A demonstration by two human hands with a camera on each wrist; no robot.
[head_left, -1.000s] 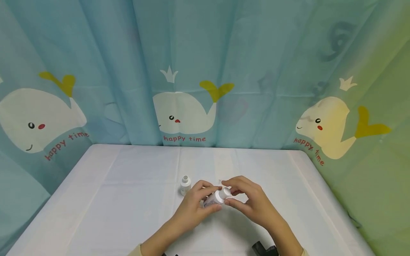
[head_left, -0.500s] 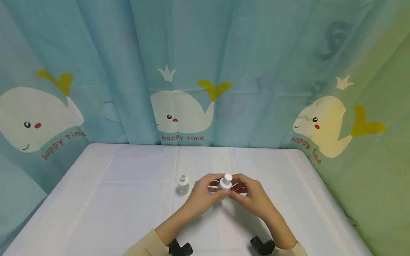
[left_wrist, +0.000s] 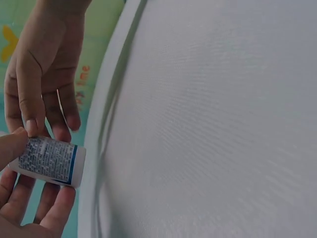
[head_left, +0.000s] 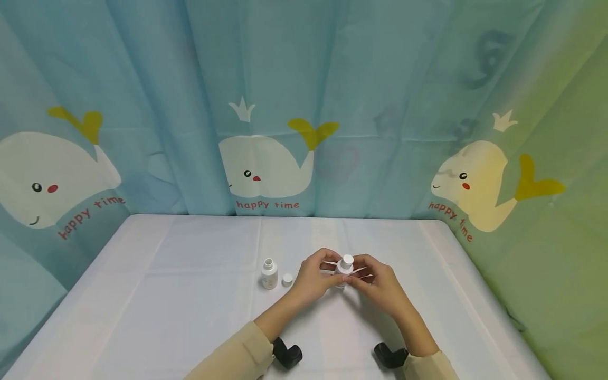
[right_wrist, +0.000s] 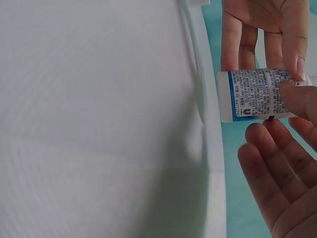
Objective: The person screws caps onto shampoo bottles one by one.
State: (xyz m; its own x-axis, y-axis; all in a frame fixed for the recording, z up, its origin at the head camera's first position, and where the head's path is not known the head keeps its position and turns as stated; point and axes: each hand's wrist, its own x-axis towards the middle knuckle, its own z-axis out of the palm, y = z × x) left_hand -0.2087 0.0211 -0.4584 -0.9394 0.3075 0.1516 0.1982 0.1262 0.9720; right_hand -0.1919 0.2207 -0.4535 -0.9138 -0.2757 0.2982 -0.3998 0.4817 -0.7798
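Note:
A small white capped bottle (head_left: 344,267) with a printed, blue-edged label stands upright between my two hands. My left hand (head_left: 311,277) holds it from the left, thumb in front and fingers behind. From the right, my right hand (head_left: 380,285) grips the same bottle, its thumb close to the left one. In the right wrist view, both thumbs press on the label (right_wrist: 255,94) near the cap end. To the left of my left hand, a second white bottle (head_left: 269,275) stands uncapped on the table, with a loose white cap (head_left: 287,280) beside it.
The table (head_left: 190,316) has a white cover, and a blue-green whale-print curtain (head_left: 285,63) hangs behind its far edge. Black wrist devices (head_left: 288,355) show at both sleeves, close over the tabletop.
The held bottle has gone from tilted to upright and moved slightly right and away from me. My right hand has shifted from its cap to its body. The loose cap has come into view.

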